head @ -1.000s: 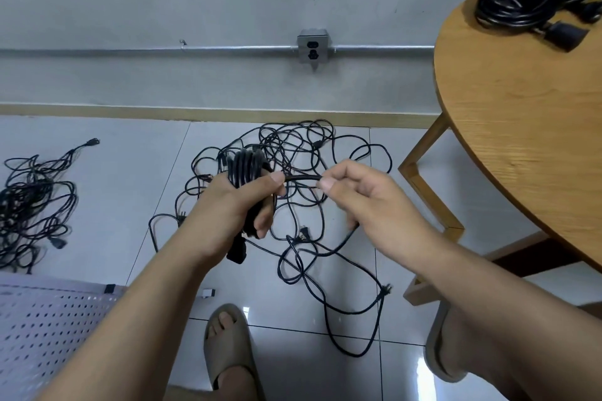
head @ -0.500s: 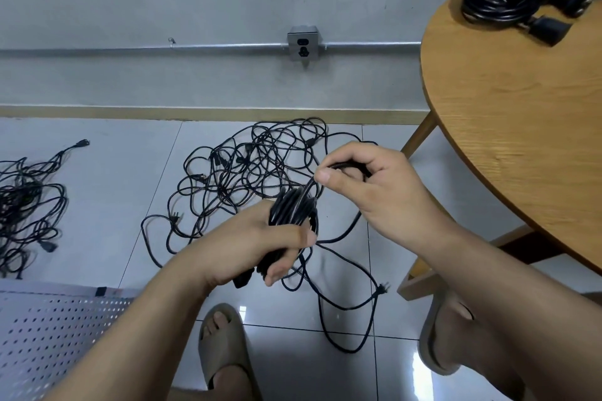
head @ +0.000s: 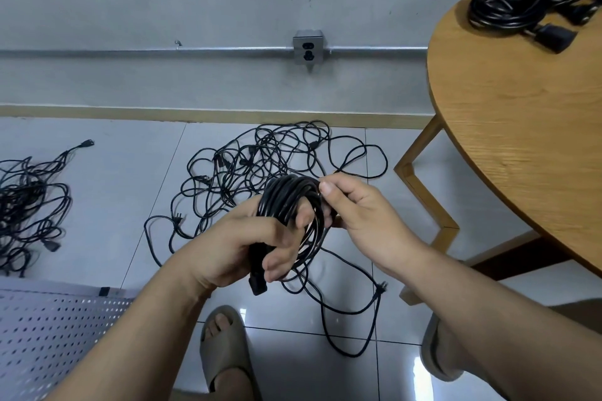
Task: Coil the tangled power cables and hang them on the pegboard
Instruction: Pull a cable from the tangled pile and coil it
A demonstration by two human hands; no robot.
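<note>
Since a second ago the right hand [head: 368, 218] has closed in from well apart to just beside the left hand [head: 247, 247], laying a further turn on the cable coil [head: 286, 195].

Left hand: fingers and thumb are curled round the coil's lower left side, and a black connector [head: 257, 283] hangs below the fist.

Right hand: thumb and forefinger pinch a strand at the coil's upper right edge.

The coil is held roughly upright between the hands, above the floor tangle [head: 260, 159]. The remaining slack [head: 342, 270] drops from the coil's lower right to the tiles and ends in a plug [head: 380, 287] below the right hand.

Judgement: the right hand is nearer the slack, so the next draw runs down and to the right. A perforated panel [head: 49, 335], probably the pegboard, lies at lower left on the left hand's side.
</note>
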